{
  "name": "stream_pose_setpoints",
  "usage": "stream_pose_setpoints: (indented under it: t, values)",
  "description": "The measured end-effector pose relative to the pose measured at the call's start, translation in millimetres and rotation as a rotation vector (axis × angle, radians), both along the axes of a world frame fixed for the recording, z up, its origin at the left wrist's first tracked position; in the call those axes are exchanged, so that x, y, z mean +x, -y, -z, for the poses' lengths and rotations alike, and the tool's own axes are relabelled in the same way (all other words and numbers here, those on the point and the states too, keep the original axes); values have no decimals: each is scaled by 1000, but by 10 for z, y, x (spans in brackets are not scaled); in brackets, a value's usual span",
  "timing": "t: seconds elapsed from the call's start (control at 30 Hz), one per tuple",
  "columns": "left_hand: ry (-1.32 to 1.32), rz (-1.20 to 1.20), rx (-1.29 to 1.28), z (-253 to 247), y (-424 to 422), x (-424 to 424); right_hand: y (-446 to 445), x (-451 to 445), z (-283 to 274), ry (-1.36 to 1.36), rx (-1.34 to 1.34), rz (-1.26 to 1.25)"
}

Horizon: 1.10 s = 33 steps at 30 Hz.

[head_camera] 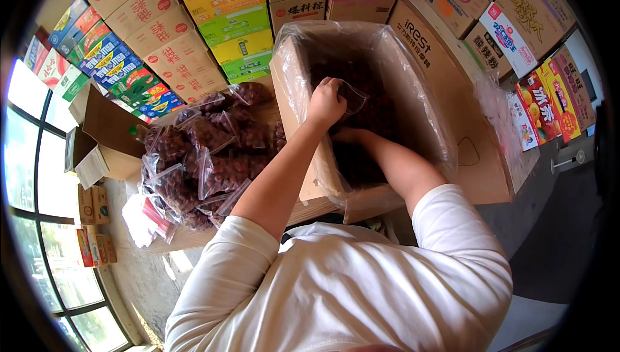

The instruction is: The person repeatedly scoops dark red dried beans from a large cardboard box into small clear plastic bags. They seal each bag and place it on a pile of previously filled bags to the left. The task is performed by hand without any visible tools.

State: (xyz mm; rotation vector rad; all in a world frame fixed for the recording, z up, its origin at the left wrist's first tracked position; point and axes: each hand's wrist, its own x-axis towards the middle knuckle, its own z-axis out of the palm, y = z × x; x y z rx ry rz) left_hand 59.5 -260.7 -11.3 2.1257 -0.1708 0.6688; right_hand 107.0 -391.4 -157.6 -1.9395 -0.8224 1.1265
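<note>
A deep cardboard box (295,153) lined with clear plastic film stands before me, dark red dried jujubes (373,110) heaped inside. Over its left part, my left hand (328,100) pinches the rim of a clear plastic bag (356,98). My right hand (348,135) reaches down into the box below the left one; its fingers are lost in shadow, so what they touch does not show. Left of the box lies a pile of zip bags (227,175) filled with the same dark red fruit.
Flat empty zip bags (157,221) lie at the table's (310,209) front left. An opened carton (116,143) stands beyond the pile. Stacked cartons (179,68) line the back. On the right are a large flat cardboard piece (477,168) and crumpled plastic film (501,110).
</note>
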Motion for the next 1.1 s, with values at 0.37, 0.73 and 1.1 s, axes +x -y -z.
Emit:
stream_pose_setpoints:
  t: [0.37,0.73,1.1]
  values:
    - [-5,1,-17,-7,-2,-19,-30,-59,-48,19,77,38]
    - [-23,-5,-33,-31,6,-35,-49,64,236,91,27,-44]
    - [16,-6,-13,-62,-3,-52,-120,-27,357,120,-156,-128]
